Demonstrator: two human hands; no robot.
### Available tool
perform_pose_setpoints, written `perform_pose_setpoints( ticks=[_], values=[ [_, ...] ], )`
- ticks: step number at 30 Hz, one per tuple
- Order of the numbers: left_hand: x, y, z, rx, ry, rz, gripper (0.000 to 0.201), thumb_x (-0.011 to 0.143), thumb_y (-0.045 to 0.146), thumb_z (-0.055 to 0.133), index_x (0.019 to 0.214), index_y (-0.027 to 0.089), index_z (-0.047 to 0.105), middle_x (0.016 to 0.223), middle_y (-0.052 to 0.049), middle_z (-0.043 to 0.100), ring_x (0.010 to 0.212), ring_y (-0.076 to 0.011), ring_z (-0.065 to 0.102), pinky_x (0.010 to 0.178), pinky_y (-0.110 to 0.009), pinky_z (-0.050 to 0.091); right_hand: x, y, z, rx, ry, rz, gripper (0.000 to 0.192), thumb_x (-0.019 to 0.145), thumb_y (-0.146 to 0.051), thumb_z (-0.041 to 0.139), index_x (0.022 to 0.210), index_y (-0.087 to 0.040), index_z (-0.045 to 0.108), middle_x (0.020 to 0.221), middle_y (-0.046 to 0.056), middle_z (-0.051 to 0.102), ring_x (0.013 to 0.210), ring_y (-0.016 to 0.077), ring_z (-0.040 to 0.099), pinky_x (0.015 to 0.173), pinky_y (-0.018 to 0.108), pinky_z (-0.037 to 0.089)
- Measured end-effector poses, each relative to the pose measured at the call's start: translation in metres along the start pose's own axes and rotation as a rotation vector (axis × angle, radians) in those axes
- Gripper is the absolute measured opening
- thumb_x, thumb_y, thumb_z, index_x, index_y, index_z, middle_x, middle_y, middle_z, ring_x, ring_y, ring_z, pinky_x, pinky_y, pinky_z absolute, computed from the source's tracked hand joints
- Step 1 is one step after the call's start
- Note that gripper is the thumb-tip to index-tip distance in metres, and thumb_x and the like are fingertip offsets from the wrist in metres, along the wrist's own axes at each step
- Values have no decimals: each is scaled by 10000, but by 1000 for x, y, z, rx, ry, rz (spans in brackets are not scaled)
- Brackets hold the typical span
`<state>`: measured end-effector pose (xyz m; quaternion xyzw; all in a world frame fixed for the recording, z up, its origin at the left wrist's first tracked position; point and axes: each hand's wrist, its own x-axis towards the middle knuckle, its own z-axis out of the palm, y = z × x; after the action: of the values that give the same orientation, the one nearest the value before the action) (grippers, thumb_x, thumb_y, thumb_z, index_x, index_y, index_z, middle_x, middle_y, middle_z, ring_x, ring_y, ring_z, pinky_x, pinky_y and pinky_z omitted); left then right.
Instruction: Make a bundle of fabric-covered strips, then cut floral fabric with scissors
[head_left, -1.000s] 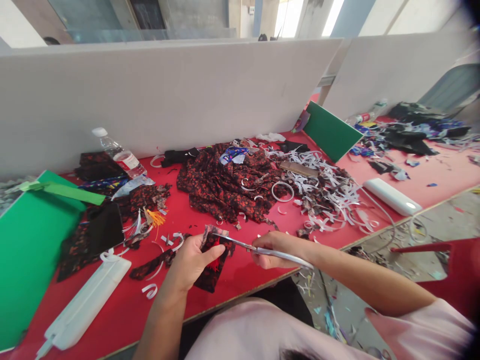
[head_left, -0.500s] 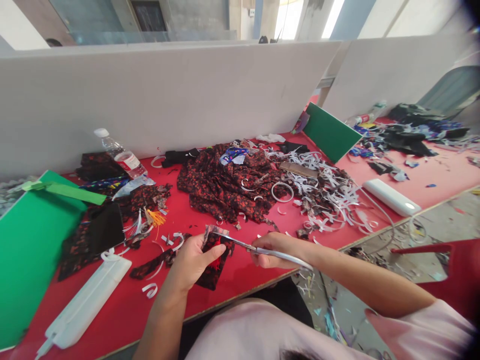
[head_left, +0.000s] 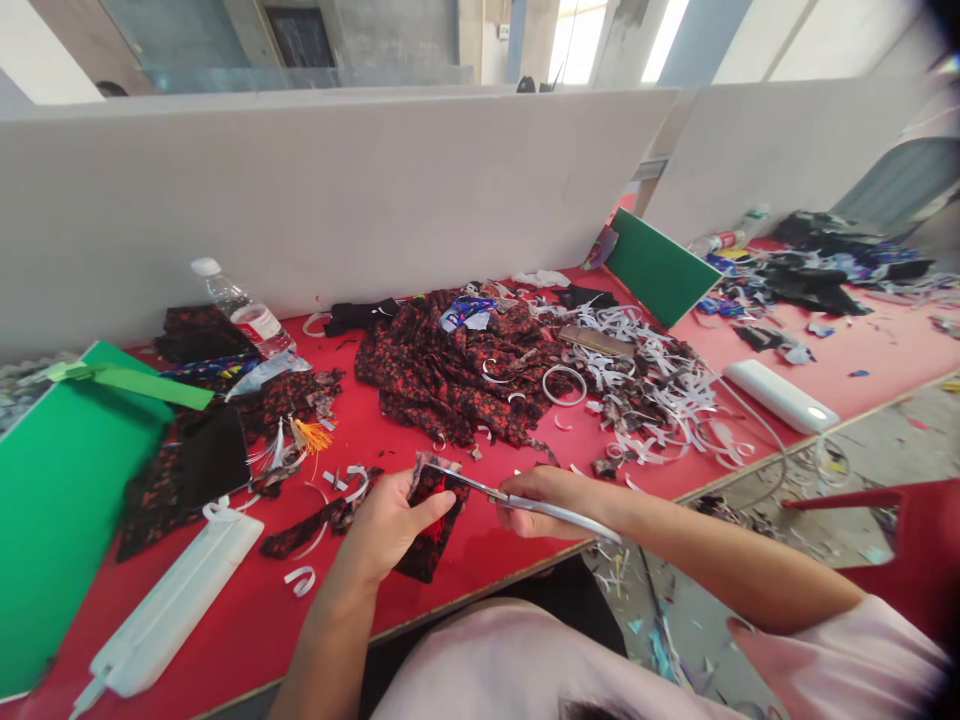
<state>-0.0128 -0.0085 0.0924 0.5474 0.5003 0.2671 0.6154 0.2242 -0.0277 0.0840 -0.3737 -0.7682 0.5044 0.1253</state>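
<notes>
My left hand (head_left: 397, 525) pinches a small piece of dark cloth with a red flower print (head_left: 426, 545) over the front of the table. In my right hand (head_left: 544, 500) is a pair of scissors (head_left: 472, 485), its handle sticking out past the palm. The blades point left and lie across the upper edge of the cloth piece, close to my left thumb. Whether they are cutting through the cloth I cannot tell. Behind both hands spreads a large heap of the same printed cloth (head_left: 450, 365), with curled white strips (head_left: 645, 360) on its right.
A phone (head_left: 215, 458), a white power strip (head_left: 180, 605) and a plastic bottle (head_left: 251, 315) lie or stand at left. Green boards (head_left: 67, 510) flank the work area. A white elongated device (head_left: 781, 395) rests at right. A red chair (head_left: 900, 540) stands beside the table (head_left: 337, 620).
The scissors have shifted very slightly to the left along the cloth piece. Both hands stay in almost the same place, and the view has tilted a little.
</notes>
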Motion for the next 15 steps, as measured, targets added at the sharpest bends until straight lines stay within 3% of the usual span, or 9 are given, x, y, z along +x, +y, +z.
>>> perform_pose_setpoints(
  ticks=[9, 15],
  values=[
    [1, -5, 1, -115, -26, -30, 317, 655, 394, 696, 811, 127, 624, 677, -14, 650, 652, -162, 603, 632, -258, 459, 0, 3, 1, 18, 17, 31, 626, 770, -728, 337, 746, -129, 517, 623, -27, 400, 551, 77, 319, 492, 195, 282],
    [5, -10, 0, -214, -121, 21, 301, 708, 353, 673, 920, 140, 643, 803, -27, 688, 769, -165, 617, 750, -264, 455, 2, 11, 3, -16, 39, 79, 575, 780, -701, 371, 702, -142, 487, 599, -31, 388, 532, 73, 312, 478, 196, 281]
  ],
)
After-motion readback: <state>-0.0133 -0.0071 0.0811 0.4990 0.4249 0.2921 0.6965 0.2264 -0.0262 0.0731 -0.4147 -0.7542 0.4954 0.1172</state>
